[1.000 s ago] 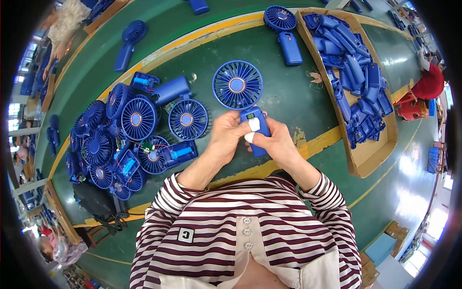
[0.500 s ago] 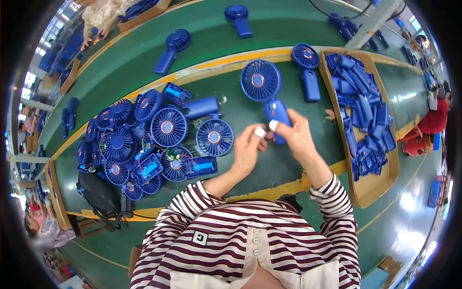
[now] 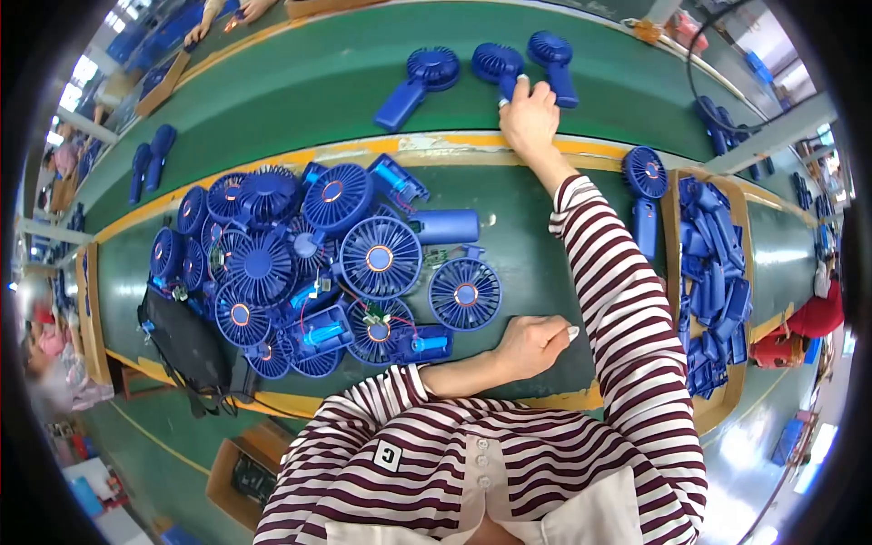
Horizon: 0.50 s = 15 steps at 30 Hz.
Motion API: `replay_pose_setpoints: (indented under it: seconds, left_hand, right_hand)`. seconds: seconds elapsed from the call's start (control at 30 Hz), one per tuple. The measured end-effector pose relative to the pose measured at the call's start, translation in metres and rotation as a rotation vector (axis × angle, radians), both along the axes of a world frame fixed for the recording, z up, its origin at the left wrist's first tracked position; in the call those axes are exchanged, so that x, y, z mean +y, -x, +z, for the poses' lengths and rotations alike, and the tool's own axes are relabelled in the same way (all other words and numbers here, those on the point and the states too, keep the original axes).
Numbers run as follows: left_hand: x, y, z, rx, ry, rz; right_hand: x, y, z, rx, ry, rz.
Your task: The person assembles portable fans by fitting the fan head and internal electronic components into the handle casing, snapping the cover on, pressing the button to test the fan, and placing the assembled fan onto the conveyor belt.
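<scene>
My right hand (image 3: 531,118) reaches far out over the green belt, its fingers closed around the handle of a blue handheld fan (image 3: 497,60). That fan lies between two others, a fan on its left (image 3: 420,84) and one on its right (image 3: 552,65). My left hand (image 3: 536,347) rests as a loose fist near the table's front edge, a white cover on one fingertip. Nothing shows in that fist. Left of it lies an opened fan head (image 3: 465,293), beside a large heap of blue fans (image 3: 263,263) with some exposed batteries and wires.
A cardboard box of blue casing parts (image 3: 713,272) stands at the right, with one fan (image 3: 646,195) lying beside it. A black bag (image 3: 186,350) sits at the table's left. Across the belt, another person's hands (image 3: 213,20) are visible.
My right hand has carried the fan from above the table forward onto the belt. My left hand has come away from it and drawn back toward my body. The view has shifted.
</scene>
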State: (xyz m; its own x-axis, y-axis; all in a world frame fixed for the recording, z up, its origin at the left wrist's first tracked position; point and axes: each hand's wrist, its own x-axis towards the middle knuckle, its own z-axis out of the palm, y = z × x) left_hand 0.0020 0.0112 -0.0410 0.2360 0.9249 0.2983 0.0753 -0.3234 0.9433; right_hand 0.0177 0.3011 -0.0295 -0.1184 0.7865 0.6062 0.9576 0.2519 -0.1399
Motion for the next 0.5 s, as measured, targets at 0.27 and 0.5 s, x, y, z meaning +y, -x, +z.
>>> replay_pose_setpoints:
  seconds: [0.27, 0.5]
  left_hand:
    - [0.000, 0.001, -0.002, 0.075, -0.033, 0.038]
    - [-0.001, 0.003, 0.003, 0.115, -0.095, -0.173]
  right_hand:
    - [-0.059, 0.010, 0.021, 0.029, 0.008, 0.265]
    - [-0.204, 0.006, 0.062, 0.063, 0.389, 0.569]
